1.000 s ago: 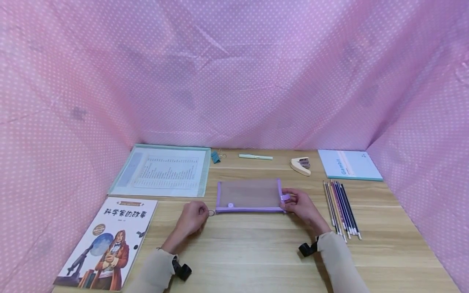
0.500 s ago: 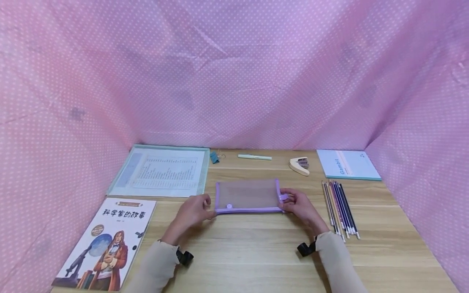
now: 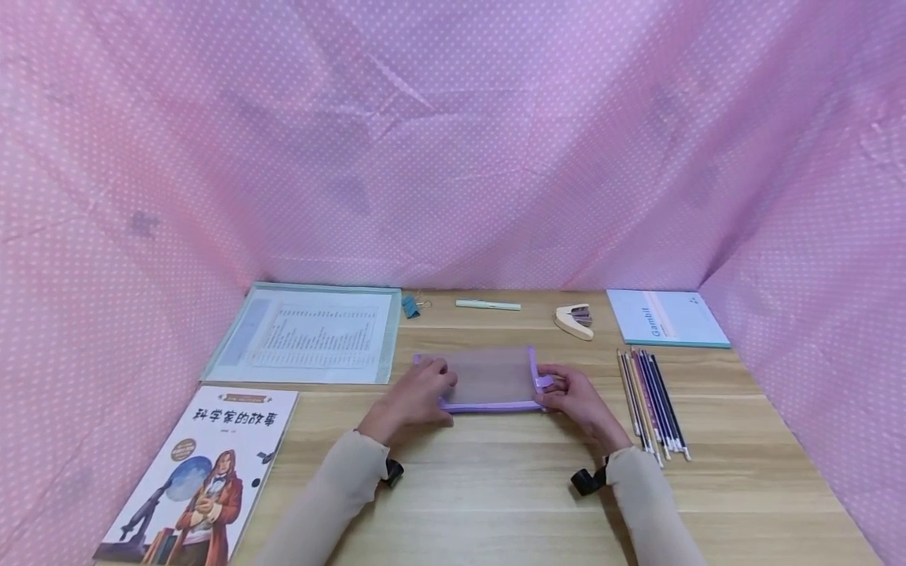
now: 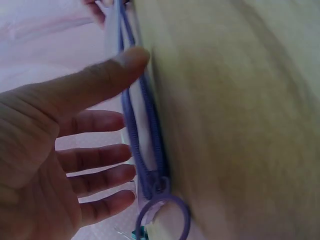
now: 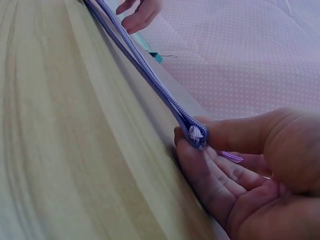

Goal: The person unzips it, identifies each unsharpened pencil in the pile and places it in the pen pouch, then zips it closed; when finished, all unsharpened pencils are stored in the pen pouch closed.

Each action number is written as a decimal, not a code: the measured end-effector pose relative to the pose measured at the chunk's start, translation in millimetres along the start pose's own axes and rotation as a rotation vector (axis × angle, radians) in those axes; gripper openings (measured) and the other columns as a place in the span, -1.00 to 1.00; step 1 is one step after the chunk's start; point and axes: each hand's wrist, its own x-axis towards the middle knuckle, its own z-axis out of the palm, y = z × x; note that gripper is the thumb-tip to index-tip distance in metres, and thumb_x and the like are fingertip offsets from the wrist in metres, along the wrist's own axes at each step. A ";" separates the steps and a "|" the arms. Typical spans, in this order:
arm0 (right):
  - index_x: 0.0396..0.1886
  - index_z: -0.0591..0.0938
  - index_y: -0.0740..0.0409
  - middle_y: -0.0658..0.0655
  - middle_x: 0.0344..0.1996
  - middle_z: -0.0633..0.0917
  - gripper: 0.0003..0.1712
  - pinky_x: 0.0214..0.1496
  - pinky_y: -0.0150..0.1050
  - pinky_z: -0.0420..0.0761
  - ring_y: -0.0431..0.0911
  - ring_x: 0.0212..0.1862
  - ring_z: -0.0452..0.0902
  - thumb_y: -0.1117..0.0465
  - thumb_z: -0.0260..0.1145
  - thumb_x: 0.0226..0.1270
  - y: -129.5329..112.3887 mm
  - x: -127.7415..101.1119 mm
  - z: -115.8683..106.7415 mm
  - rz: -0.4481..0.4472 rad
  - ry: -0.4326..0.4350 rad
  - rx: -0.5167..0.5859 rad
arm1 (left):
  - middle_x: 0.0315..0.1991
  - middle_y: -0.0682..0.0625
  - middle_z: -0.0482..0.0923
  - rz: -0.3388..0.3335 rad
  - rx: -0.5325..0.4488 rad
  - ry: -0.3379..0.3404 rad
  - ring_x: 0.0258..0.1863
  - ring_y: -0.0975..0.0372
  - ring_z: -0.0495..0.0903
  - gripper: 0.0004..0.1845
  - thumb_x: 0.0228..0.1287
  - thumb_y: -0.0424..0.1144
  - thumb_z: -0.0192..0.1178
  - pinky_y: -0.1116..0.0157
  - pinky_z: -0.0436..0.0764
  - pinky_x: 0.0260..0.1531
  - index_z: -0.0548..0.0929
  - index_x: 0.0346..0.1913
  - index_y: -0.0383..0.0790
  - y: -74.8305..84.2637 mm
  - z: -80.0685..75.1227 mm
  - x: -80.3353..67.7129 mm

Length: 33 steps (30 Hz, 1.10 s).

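A translucent pencil pouch (image 3: pixel 491 373) with purple edging lies in the middle of the table. My right hand (image 3: pixel 579 397) pinches its near right corner between thumb and fingers, beside a small purple side tab (image 3: pixel 543 381). Over the pouch's left end is my left hand (image 3: pixel 418 393), hiding that corner in the head view. Its fingers are spread loosely, and the thumb (image 4: pixel 132 57) overlaps the zipper (image 4: pixel 131 125) in the left wrist view. The zipper's two rows of teeth stand apart. A purple ring pull (image 4: pixel 187 215) hangs at the zipper's left end.
Several pencils (image 3: pixel 651 401) lie right of the right hand. Behind are a binder clip (image 3: pixel 410 306), a pale green pen (image 3: pixel 488 305), a stapler (image 3: pixel 573 321) and a blue notebook (image 3: pixel 665 318). A document folder (image 3: pixel 304 334) and a picture book (image 3: pixel 198 472) lie left.
My left hand has let go of the ring pull and moved right, over the pouch's left end. The right hand keeps its pinch on the pouch's right corner.
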 end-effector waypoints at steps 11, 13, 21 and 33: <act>0.38 0.33 0.46 0.25 -0.19 0.72 -0.26 -0.16 -0.40 0.70 -0.22 -0.20 0.64 0.46 0.37 0.21 -0.2 0.6 -0.7 0.012 -0.011 0.017 | -0.06 -0.02 0.59 0.036 0.042 -0.007 -0.04 0.15 0.55 -0.57 0.06 -0.06 0.49 0.17 0.58 0.06 0.67 -0.01 -0.14 4.7 -0.9 8.6; 0.39 0.32 0.47 0.26 -0.21 0.73 -0.26 -0.17 -0.40 0.70 -0.25 -0.21 0.64 0.47 0.36 0.21 -0.5 0.6 -0.3 0.009 -0.017 0.031 | -0.07 -0.01 0.61 0.048 0.043 -0.011 -0.07 0.17 0.57 -0.62 0.12 -0.14 0.45 0.20 0.60 0.02 0.67 -0.01 -0.14 7.4 -1.9 9.4; 0.39 0.32 0.48 0.24 -0.21 0.73 -0.26 -0.17 -0.40 0.70 -0.27 -0.22 0.63 0.48 0.35 0.21 0.5 1.2 0.5 0.013 -0.019 0.040 | -0.27 0.02 0.62 0.136 0.062 0.036 -0.31 0.26 0.53 -0.88 0.19 -0.38 0.31 0.35 0.59 -0.22 0.70 -0.22 -0.16 23.1 -0.6 15.0; 0.40 0.33 0.43 0.42 -0.12 0.70 -0.30 -0.13 -0.24 0.75 -0.12 -0.21 0.69 0.32 0.33 0.32 -9.5 -3.4 -3.5 -0.008 -0.060 -0.083 | -0.44 0.07 0.63 0.184 0.117 0.085 -0.46 0.32 0.50 -0.90 0.23 -0.33 0.30 0.40 0.56 -0.37 0.71 -0.42 -0.10 28.4 7.0 18.9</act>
